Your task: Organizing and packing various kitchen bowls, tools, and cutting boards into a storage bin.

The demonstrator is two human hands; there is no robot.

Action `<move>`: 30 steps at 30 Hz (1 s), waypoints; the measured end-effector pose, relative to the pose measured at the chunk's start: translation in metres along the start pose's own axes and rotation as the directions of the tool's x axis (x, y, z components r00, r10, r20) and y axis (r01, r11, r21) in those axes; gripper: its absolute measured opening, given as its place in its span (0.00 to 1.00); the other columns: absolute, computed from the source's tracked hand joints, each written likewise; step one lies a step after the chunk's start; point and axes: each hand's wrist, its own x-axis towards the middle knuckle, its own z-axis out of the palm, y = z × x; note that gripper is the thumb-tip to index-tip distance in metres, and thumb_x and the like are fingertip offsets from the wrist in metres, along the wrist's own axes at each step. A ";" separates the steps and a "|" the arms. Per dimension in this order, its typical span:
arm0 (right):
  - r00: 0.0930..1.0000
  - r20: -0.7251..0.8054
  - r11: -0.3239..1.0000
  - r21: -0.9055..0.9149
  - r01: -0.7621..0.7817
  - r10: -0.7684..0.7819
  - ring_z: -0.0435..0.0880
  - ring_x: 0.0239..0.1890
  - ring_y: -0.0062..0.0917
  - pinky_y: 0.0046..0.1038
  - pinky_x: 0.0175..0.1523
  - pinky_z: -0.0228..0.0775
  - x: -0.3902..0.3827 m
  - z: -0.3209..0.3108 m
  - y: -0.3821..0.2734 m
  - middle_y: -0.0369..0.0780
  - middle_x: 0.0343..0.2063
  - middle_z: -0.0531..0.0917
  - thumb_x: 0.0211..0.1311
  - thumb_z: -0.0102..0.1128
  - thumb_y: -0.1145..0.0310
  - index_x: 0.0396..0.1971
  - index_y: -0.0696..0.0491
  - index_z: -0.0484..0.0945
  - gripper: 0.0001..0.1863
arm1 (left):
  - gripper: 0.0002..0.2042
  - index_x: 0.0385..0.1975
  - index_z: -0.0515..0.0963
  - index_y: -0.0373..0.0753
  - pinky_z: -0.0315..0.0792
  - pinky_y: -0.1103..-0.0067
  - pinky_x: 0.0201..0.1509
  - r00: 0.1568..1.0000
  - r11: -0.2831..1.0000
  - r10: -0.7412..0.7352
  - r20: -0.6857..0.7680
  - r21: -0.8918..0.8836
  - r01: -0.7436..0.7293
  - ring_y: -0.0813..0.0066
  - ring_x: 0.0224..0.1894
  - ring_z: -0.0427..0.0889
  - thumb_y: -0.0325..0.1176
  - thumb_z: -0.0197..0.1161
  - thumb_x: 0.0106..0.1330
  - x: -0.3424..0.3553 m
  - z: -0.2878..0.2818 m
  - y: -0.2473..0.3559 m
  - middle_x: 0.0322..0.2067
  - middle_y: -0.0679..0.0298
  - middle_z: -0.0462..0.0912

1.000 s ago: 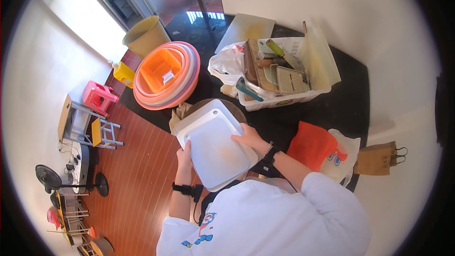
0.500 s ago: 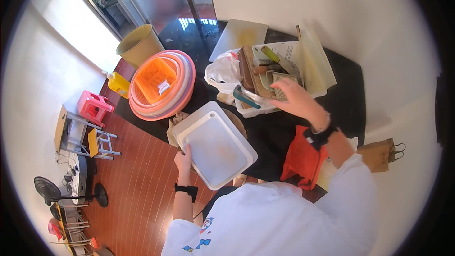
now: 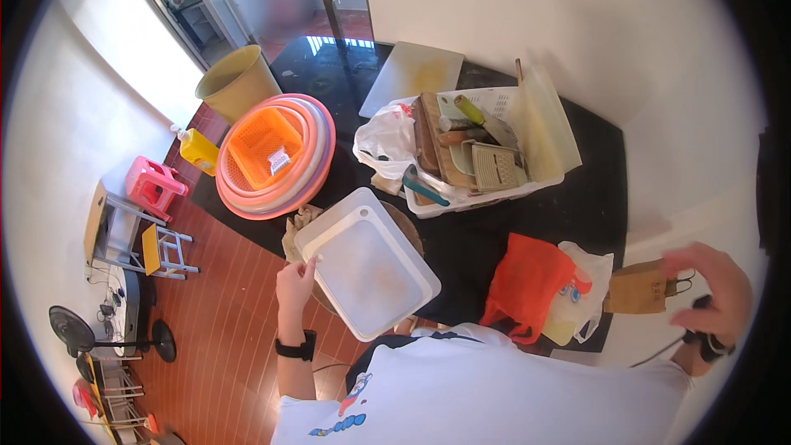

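My left hand (image 3: pixel 295 287) is closed at the left edge of a white plastic cutting board (image 3: pixel 362 268), its thumb by the rim. The board has a hole in one corner and a brownish stain; beneath it shows part of a round board (image 3: pixel 409 231). A beige cloth (image 3: pixel 295 227) lies beside it. Out at the far right, my right hand (image 3: pixel 713 292) is raised, fingers and thumb apart, holding nothing. It is nearest to a brown paper bag (image 3: pixel 637 290).
A white basket (image 3: pixel 449 208) holds boards, a grater (image 3: pixel 494 166) and a green-handled tool (image 3: pixel 469 110). Stacked basins (image 3: pixel 325 148) with an orange basket (image 3: pixel 262 144) stand left. Red (image 3: pixel 527 284) and white plastic bags (image 3: pixel 595 268) lie right on the black table (image 3: pixel 457 276).
My right hand has swung from over the white basket out to the far right. The left hand has shifted slightly outward along the cutting board's edge. The view has shifted a little.
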 end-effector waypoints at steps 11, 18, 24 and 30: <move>0.866 0.035 0.818 -0.314 0.483 -0.498 0.73 0.46 0.35 0.31 0.53 0.62 0.204 -0.002 -0.003 0.42 0.43 0.75 0.42 0.66 0.61 0.49 0.57 0.67 0.32 | 0.11 0.23 0.73 0.34 0.62 0.78 0.19 0.902 0.871 0.430 0.024 -0.272 -0.408 0.71 0.14 0.70 0.37 0.61 0.57 0.035 -0.011 0.154 0.12 0.58 0.71; 0.932 0.082 0.799 -0.492 0.346 -0.353 0.69 0.47 0.39 0.34 0.50 0.65 0.404 0.169 0.087 0.47 0.43 0.70 0.42 0.64 0.53 0.44 0.58 0.69 0.31 | 0.12 0.23 0.74 0.38 0.67 0.72 0.22 0.827 0.821 0.544 0.138 -0.287 -0.492 0.63 0.18 0.76 0.41 0.59 0.58 0.009 0.019 0.202 0.14 0.60 0.75; 0.745 -0.187 0.701 -0.538 0.468 -0.640 0.71 0.41 0.35 0.34 0.43 0.68 0.409 0.181 0.101 0.41 0.34 0.73 0.45 0.61 0.53 0.33 0.53 0.73 0.21 | 0.11 0.21 0.73 0.37 0.66 0.73 0.23 0.861 0.853 0.479 0.170 -0.323 -0.411 0.64 0.19 0.75 0.39 0.60 0.57 0.006 0.022 0.191 0.15 0.61 0.75; 0.744 -0.173 0.681 -0.570 0.459 -0.646 0.71 0.39 0.32 0.30 0.39 0.67 0.385 0.152 0.114 0.37 0.32 0.73 0.42 0.62 0.59 0.24 0.51 0.73 0.13 | 0.12 0.22 0.73 0.33 0.67 0.74 0.26 0.879 0.747 0.472 -0.068 -0.499 -0.439 0.65 0.20 0.74 0.37 0.61 0.56 0.041 0.051 0.240 0.18 0.57 0.76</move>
